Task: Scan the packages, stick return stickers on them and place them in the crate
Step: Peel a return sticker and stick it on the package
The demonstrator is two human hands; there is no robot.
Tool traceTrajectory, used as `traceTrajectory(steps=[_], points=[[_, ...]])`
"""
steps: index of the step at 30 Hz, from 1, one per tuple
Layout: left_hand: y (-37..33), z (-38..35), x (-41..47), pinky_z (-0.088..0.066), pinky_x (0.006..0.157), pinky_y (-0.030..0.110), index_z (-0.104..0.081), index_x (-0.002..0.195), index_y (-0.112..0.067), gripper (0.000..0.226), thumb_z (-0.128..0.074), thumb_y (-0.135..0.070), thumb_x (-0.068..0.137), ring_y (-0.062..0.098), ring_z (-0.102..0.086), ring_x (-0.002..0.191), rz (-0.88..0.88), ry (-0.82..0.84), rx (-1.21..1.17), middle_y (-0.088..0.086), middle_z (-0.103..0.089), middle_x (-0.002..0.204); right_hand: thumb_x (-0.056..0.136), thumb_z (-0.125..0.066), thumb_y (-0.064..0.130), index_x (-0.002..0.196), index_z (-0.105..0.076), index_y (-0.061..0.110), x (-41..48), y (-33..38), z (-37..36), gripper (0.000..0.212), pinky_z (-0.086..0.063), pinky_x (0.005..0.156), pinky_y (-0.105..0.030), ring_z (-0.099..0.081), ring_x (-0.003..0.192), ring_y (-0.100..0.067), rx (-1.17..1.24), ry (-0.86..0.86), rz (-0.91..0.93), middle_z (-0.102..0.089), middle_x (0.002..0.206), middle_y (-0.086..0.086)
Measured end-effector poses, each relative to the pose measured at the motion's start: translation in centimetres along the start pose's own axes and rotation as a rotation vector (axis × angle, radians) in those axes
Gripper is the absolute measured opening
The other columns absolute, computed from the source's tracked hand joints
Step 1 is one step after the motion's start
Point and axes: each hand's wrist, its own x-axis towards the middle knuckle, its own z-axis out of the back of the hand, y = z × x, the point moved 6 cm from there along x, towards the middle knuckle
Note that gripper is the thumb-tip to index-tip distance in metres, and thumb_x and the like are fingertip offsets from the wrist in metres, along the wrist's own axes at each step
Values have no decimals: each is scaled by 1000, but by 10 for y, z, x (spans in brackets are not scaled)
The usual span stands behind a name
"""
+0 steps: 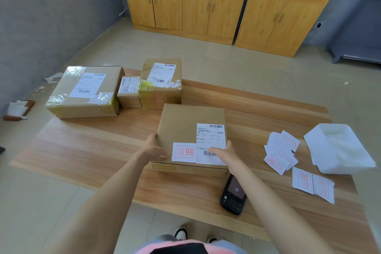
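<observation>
While three other packages (84, 92) stand close together at the far left of the counter (92, 150), each with a shipping label but no red sticker on top that I can see, the person works on a fourth package (185, 126) near the front edge. The left hand (154, 146) lies open against the left edge of this package, its fingers stretched over the top. A return sticker (184, 152) is already flat on the top, just beside the white label (210, 138). The right hand (224, 153), also open, presses flat on the lower part of the label.

The scanner (234, 194) lies unheld on the counter, just right of the package, so I judge that scanning and sticking are done for this one. Further right are loose stickers (281, 154) for the remaining packages. The white container (338, 148) at the far right may be the crate, and I can see no package in it.
</observation>
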Motion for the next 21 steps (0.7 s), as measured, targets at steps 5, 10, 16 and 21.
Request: traceTrajectory(steps=[5, 10, 16, 21], points=[[1, -5, -17, -48, 96, 41, -31, 142, -5, 96, -79, 10, 61, 29, -48, 121, 24, -53, -92, 11, -45, 136, 82, -70, 15, 151, 9, 10, 0, 9, 14, 104, -23, 112, -38, -24, 142, -22, -3, 46, 58, -22, 156, -2], [-2, 1, -40, -47, 98, 43, -33, 143, -6, 99, -82, 9, 58, 28, -47, 123, 21, -163, -198, 9, -44, 138, 81, -69, 12, 148, -14, 9, -2, 30, 23, 87, -33, 97, -31, -41, 119, -14, -62, 111, 154, -36, 149, -2], [8, 31, -86, -46, 92, 33, -38, 139, -6, 93, -82, 9, 58, 26, -47, 123, 19, -377, -307, 9, -46, 135, 78, -70, 11, 144, -22, 10, -16, 60, -3, 82, -32, 88, -28, -40, 103, -11, -171, 225, 267, -48, 135, -1], [51, 60, -137, -43, 96, 34, -37, 138, -9, 83, -75, 11, 67, 25, -44, 125, 90, -505, -457, 8, -41, 139, 73, -72, 12, 130, -36, 14, -35, 78, -53, 68, -37, 89, -29, -48, 112, -15, -304, 337, 359, -50, 132, -1]])
